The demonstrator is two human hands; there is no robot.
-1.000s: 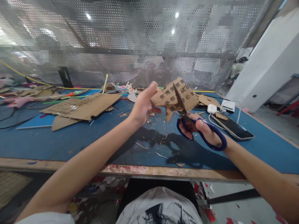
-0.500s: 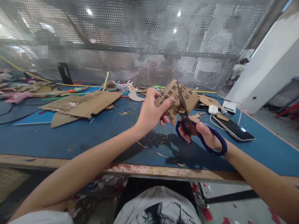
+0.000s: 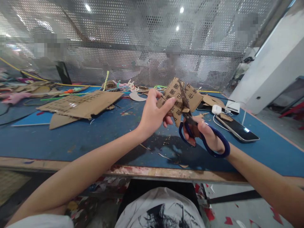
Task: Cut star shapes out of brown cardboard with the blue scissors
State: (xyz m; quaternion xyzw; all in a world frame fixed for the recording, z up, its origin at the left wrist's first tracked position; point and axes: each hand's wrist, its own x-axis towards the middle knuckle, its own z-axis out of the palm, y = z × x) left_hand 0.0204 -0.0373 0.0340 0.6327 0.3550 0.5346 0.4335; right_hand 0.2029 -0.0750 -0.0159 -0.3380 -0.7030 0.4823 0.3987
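Observation:
My left hand (image 3: 158, 110) pinches a piece of brown cardboard (image 3: 173, 92) printed with black characters, holding it up above the table. A pair of scissors (image 3: 216, 152) with dark blue handles is in my right hand (image 3: 210, 134), the thumb through the larger loop and fingers in the smaller one. The dark, stained blades lie across the cardboard, pointing up and away from me. A narrow point of cardboard hangs at its lower edge, beside the blades. Small trimmings (image 3: 163, 156) lie on the table below both hands.
Larger cardboard sheets (image 3: 102, 103) lie at left, near a pink glue gun (image 3: 16, 98). On the right are a phone (image 3: 237, 127), a white earbud case (image 3: 216, 109) and cables. A perforated metal screen (image 3: 142, 41) stands behind the blue table (image 3: 71, 142).
The view has shifted slightly. Near the scissor blades, a small cardboard flap stands out more now. Both hands keep the same grip.

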